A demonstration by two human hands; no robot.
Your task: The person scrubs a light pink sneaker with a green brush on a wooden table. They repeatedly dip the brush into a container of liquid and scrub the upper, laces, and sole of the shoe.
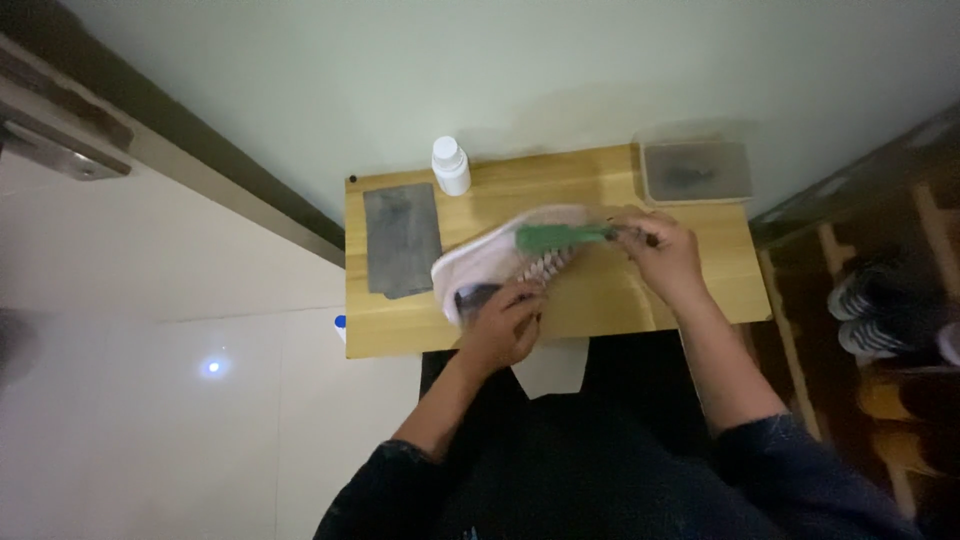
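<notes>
On the wooden table, left fingers grip the shoe, right fingers the green brush.

The single head-worn camera looked steeply down from above the person's lap. It faced a small wooden table against a pale wall, fairly near.

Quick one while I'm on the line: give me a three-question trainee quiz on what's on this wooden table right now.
1. True or false: the right hand holds a green brush against the shoe.
2. Which hand steadies the shoe at its heel end?
3. What stands at the table's back edge, next to the grey cloth? A) white bottle B) red mug C) metal can

Key:
1. True.
2. The left hand.
3. A, the white bottle; a clear lidded container sits at the far right corner.
</notes>
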